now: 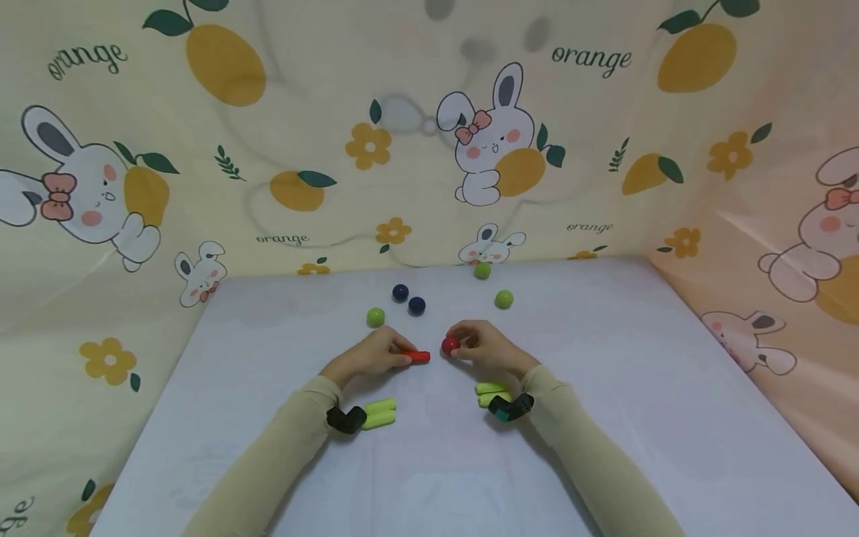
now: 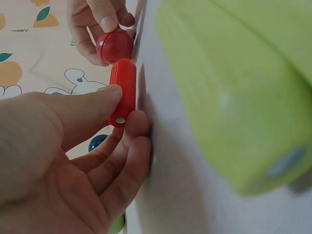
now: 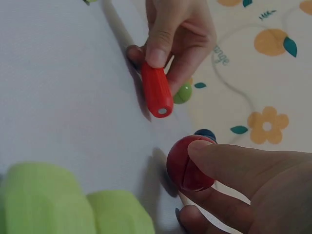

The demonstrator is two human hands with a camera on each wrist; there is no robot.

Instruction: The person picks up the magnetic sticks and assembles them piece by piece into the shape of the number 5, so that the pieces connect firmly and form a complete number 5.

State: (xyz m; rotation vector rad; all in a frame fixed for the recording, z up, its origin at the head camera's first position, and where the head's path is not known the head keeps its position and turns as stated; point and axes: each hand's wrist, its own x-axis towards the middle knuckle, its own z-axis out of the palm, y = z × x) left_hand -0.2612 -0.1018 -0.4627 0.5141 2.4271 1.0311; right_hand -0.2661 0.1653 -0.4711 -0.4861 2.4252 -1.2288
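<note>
In the head view my left hand [image 1: 377, 353] pinches a short red magnetic rod [image 1: 419, 357] between thumb and fingers. The rod [image 3: 157, 92] has a silvery disc set in its end. Opposite it, my right hand [image 1: 488, 346] holds a red ball [image 1: 450, 345] with thumb and fingertips. A seam runs round the ball [image 3: 184, 165]. A small gap separates rod and ball in the head and right wrist views; they overlap in the left wrist view. Two light-green rods [image 1: 379, 414] lie near the left wrist, and more green rods [image 1: 492, 394] sit partly behind the right wrist camera.
Beyond the hands on the white table [image 1: 617, 358] lie two dark blue balls [image 1: 400, 292] and three green balls: one on the left [image 1: 376, 317], one on the right [image 1: 504, 299], one at the back edge [image 1: 482, 271]. A printed cloth [image 1: 322, 112] hangs behind the table.
</note>
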